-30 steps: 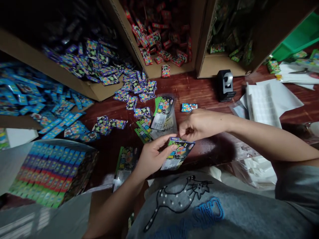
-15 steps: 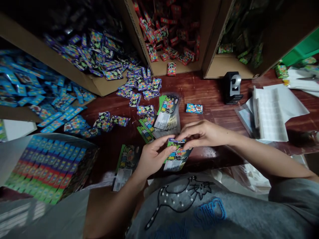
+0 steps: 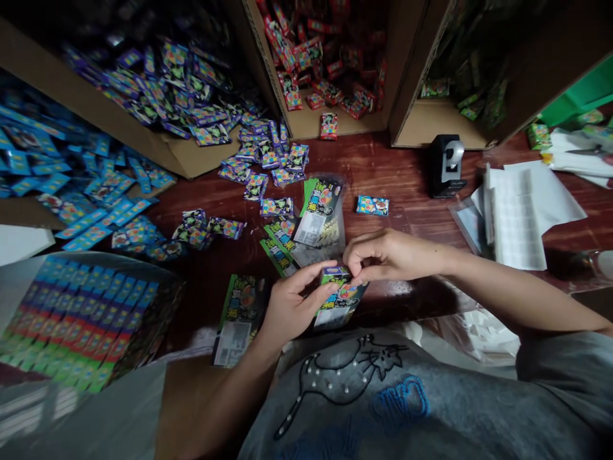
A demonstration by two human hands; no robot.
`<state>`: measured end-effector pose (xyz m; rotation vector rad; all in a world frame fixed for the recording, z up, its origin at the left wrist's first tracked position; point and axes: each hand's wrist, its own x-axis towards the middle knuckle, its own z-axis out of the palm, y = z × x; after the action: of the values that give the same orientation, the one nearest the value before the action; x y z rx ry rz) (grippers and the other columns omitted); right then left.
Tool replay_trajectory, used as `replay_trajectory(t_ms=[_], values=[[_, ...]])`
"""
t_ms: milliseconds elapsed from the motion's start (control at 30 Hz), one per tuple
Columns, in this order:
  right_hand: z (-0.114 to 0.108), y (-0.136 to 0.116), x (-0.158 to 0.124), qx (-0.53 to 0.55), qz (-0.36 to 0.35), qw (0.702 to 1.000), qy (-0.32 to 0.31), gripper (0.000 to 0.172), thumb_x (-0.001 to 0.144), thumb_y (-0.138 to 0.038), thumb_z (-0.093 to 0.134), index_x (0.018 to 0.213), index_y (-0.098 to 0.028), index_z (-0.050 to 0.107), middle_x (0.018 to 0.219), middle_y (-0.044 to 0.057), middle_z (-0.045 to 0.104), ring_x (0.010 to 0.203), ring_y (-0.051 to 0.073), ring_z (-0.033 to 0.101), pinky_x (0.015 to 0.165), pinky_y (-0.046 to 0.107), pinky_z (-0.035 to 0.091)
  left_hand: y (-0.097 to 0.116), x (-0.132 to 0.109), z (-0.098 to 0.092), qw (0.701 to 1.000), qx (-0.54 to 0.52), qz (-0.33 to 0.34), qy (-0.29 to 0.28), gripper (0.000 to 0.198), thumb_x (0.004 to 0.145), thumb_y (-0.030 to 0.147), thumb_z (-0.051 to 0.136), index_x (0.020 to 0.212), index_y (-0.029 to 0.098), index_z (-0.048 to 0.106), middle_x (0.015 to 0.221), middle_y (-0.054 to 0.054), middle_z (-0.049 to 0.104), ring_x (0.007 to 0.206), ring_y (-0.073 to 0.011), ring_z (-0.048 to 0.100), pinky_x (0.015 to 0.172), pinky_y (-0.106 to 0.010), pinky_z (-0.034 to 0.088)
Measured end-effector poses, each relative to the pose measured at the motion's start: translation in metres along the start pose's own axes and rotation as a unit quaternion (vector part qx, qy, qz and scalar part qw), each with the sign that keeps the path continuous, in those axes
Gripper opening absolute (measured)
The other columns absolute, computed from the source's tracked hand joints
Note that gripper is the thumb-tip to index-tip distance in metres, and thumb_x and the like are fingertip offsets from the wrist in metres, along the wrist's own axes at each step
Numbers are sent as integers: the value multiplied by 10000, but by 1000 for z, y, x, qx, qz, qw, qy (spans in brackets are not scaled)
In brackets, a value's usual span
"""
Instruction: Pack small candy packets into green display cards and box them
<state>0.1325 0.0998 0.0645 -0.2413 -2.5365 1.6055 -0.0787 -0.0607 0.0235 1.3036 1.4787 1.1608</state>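
Observation:
My left hand [image 3: 297, 300] is closed on a black-and-green printed pouch [image 3: 335, 315], held upright above the table's near edge. At the pouch's top shows the end of a small purple candy box [image 3: 335, 271]. My right hand [image 3: 378, 259] is closed at the pouch's upper right corner, with thumb and fingertips pinched together beside the purple box. What exactly those fingertips grip is hidden. Beyond my hands lie several more printed pouches [image 3: 317, 214], overlapping. Another pouch [image 3: 238, 319] lies left of my left wrist. A single blue candy packet [image 3: 372, 205] rests beyond my right hand.
Cardboard boxes hold purple packets [image 3: 182, 96], red packets [image 3: 330, 89] and blue packets [image 3: 71, 160]. Loose purple packets [image 3: 276, 206] spill onto the table. A black tape dispenser [image 3: 445, 167] and white label sheets [image 3: 514, 217] stand right. Rows of coloured boxes [image 3: 81, 319] lie left.
My right hand's fingers have curled in and shifted slightly at the pouch's top, so more of the purple box's end shows. The view has moved a little.

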Motion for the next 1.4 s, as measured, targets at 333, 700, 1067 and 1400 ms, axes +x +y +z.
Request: replay_trajectory(t_ms=[333,700,1067,1400], values=[[14,-1,-4,19,18,996,87,240,995,-404,744,1096,-189,776,1023,50,793,912,150,731,835,286,547,-5,3,-3,1000,-16,-16,-3,327,900,347,795,1184,186,799,1090,-68,850,929,-207,826,861,-307,684],[-30,-10,17,-155,-34,984,-76,241,1052,-252,576,1155,-183,783,964,31,827,764,119,716,705,249,467,-9,2,-5,999,-34,-32,-19,373,892,380,809,1214,192,802,1087,-67,849,937,-198,818,870,-296,674],[-29,-42,41,-370,-24,915,-157,116,916,-154,664,827,-214,707,782,17,739,610,129,554,570,316,244,-6,5,-2,997,-60,-32,-36,319,902,348,789,1170,176,800,1085,-69,845,956,-205,809,911,-321,666],[-34,-20,23,-239,-21,971,1,204,1033,-336,603,1120,-207,734,940,20,790,712,126,664,630,267,405,-17,16,-5,995,-93,-40,-19,373,904,384,796,1216,179,789,1156,-90,834,1027,-212,803,953,-325,657]])
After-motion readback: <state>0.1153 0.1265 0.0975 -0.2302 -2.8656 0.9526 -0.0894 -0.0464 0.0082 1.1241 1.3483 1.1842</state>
